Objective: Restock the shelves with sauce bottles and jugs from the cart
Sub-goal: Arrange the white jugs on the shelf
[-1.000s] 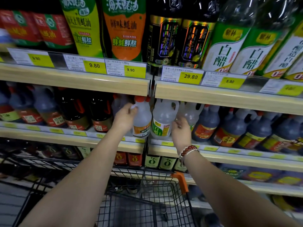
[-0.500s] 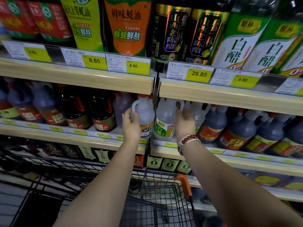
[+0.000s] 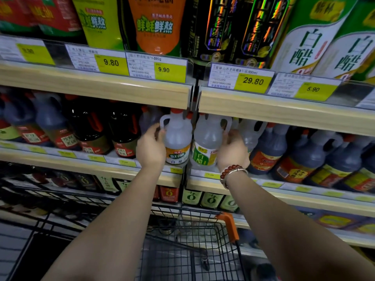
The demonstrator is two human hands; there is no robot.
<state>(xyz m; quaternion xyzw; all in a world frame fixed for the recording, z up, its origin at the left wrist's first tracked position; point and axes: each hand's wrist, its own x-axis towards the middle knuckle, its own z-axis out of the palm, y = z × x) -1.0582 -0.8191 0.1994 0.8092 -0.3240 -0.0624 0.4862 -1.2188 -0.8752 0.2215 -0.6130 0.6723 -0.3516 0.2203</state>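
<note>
Left hand, right hand around jugs

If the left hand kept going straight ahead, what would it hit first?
The orange-labelled clear jug: the left hand grips its handle. Beyond it, probably another clear jug deeper on the shelf, though depth is unclear.

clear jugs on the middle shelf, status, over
Left hand grips orange-label jug. Right hand grips green-label jug. Both standing on middle shelf. Dark jugs crowd either side.

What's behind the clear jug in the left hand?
Behind the clear plastic orange-capped jug that the left hand grips, a second clear jug with an orange cap shows to its left. Anything deeper is hidden by the jugs and shadow.
</note>
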